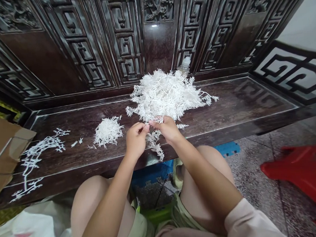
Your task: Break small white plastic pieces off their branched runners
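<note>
My left hand (pixel 136 138) and my right hand (pixel 168 129) meet over the front of the dark wooden bench, fingertips almost touching. Between them they pinch a white plastic branch sprig (pixel 156 147), whose feathery end hangs down past the bench's front edge. Just behind my hands rises a large heap of similar white sprigs (pixel 164 92). A smaller pile of loose white bits (pixel 108 132) lies to the left of my left hand. Farther left are bare white branched stems (pixel 41 150), some hanging over the edge. My fingers partly cover the held sprig.
A clear bottle with a white cap (pixel 186 64) stands behind the heap, against the carved backrest (pixel 159 42). At the far left is a cardboard box (pixel 3 151). A red plastic stool (pixel 299 166) stands on the floor at right. White sacking (pixel 33 228) lies at lower left.
</note>
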`<state>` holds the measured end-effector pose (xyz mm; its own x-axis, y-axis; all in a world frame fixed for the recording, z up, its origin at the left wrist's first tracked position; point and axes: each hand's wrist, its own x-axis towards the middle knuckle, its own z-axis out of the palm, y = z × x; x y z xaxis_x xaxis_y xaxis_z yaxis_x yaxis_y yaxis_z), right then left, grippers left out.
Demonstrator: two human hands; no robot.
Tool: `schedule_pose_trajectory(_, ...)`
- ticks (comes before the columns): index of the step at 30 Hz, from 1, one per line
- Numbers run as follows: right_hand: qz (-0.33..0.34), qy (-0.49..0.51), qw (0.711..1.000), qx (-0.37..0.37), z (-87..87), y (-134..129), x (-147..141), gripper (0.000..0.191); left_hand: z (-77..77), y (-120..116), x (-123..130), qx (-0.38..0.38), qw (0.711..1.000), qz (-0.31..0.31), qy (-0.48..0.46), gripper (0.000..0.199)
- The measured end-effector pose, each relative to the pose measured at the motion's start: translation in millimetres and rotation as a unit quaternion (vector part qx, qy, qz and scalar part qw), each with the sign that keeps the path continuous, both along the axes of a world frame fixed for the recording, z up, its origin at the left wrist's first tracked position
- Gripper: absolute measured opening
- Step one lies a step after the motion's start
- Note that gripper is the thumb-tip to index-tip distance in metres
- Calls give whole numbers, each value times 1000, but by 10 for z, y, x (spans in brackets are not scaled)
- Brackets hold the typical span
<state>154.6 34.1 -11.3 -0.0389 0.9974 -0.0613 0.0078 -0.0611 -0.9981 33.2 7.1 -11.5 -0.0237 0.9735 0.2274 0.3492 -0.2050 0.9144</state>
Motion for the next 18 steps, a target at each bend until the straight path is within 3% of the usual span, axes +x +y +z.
schedule_pose_trajectory(3,-128,-65,988,59,1,115,126,18,130,-78,27,13,999,-46,-25,28)
schedule_pose_trajectory(5,-223,-57,971,60,8,190,214,19,226,-107,-47,13,997,-81,-15,28)
schedule_pose_trajectory(6,-232,-38,971,46,11,211,242,20,255,-98,-122,7,997,-75,5,27)
schedule_pose_trajectory(7,-213,-24,976,31,11,215,255,22,262,-69,-222,-4,998,-45,36,26)
schedule_pose_trajectory(9,-145,8,989,-10,2,175,232,25,202,41,-478,-46,987,77,134,22)
schedule_pose_trajectory(12,-62,20,997,-52,-26,58,134,27,-12,247,-913,-158,922,191,297,25)
schedule_pose_trajectory(15,-39,-4,998,-44,-47,-4,72,27,-183,360,-1238,-223,899,207,314,37)
schedule_pose_trajectory(18,-35,13,997,-61,-55,13,65,27,-178,349,-1270,-223,907,217,283,54)
